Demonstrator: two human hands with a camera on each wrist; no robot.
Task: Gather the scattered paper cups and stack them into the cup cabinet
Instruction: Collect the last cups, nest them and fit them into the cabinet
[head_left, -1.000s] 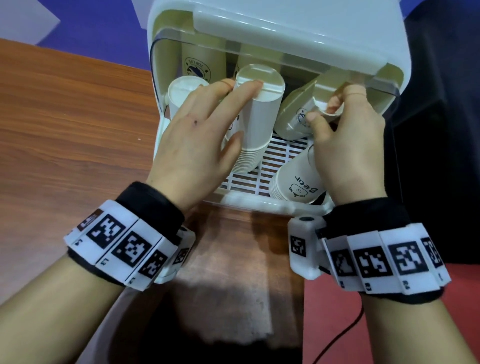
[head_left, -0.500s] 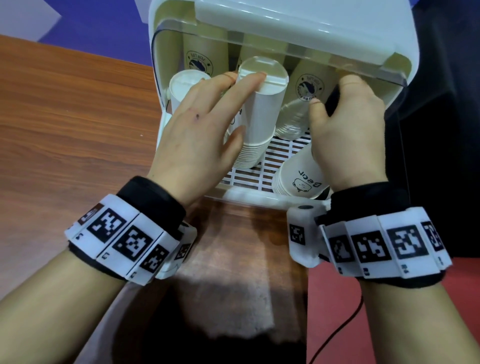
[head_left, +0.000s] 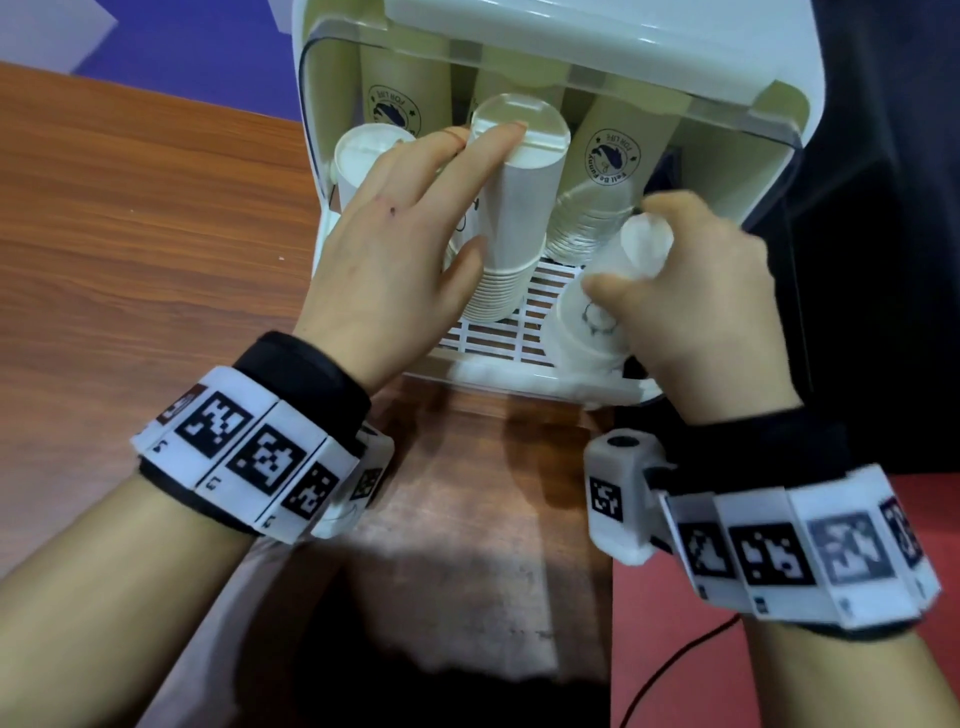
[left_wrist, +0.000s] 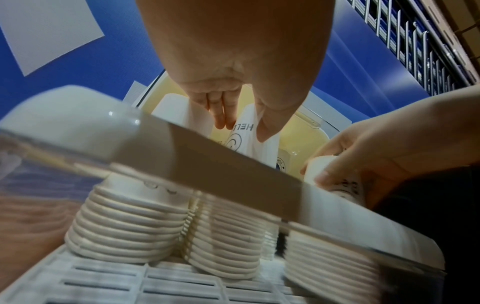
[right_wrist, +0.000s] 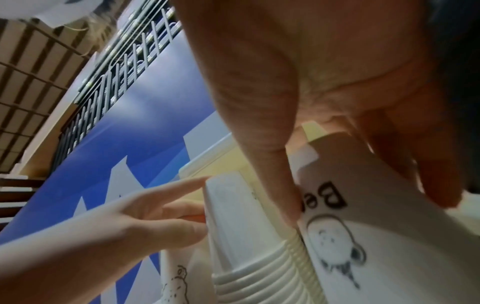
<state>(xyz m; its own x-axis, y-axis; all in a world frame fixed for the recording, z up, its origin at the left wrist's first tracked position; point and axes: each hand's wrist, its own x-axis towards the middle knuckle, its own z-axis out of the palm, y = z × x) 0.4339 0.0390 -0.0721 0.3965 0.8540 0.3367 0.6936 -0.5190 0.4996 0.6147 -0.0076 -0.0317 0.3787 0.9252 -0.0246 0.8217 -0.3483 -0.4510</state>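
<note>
The white cup cabinet (head_left: 753, 104) stands open on the wooden table, with upturned cup stacks on its slatted floor (head_left: 498, 338). My left hand (head_left: 483, 197) rests against the middle white stack (head_left: 524, 208). Its fingers lie straight along the side and its thumb sits near the rims, also seen in the left wrist view on the stack (left_wrist: 244, 142). My right hand (head_left: 631, 249) grips the bear-print stack (head_left: 587, 322) at the front right, which is tilted and blurred. The right wrist view shows thumb and fingers curled round that bear-print stack (right_wrist: 363, 236).
A short white stack (head_left: 363, 156) stands at the left. Tall beige printed cups (head_left: 395, 104) line the back, and a clear plastic stack (head_left: 582, 228) sits under the right beige cup (head_left: 618, 150). Bare wooden table (head_left: 130, 234) lies to the left. A black cable (head_left: 675, 665) crosses the red surface.
My right hand stood the beige cup upright at the back right, let go, and dropped to grip the bear-print stack. My left hand stayed on the middle stack.
</note>
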